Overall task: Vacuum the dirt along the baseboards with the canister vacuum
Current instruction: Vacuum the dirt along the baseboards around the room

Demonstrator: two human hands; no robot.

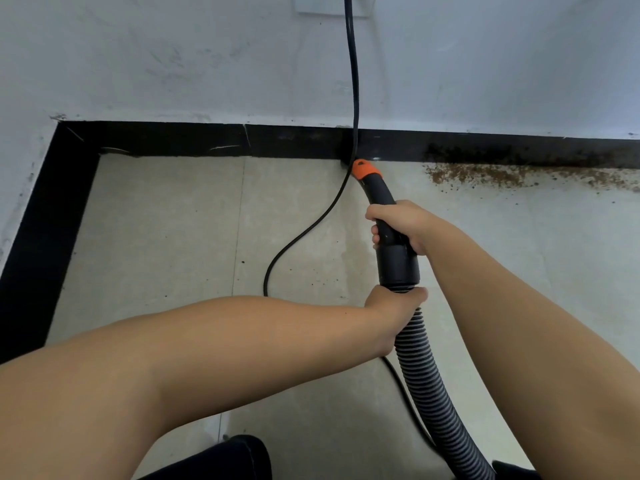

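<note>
Now both hands (394, 271) on hose (420, 368), orange nozzle (365, 170) against baseboard (277, 142).

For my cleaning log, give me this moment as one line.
hands: right grips nozzle, left grips hose | nozzle at baseboard | dirt remains to right

head view looks steeply down (close in) toward baseboard (194, 142) and floor (166, 220).

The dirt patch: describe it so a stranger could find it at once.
Follow the black baseboard rightward past the hanging cord. Beyond the orange nozzle, brown dirt lies along the floor edge. It is the only dense speckled band; elsewhere there are just stray specks.
</note>
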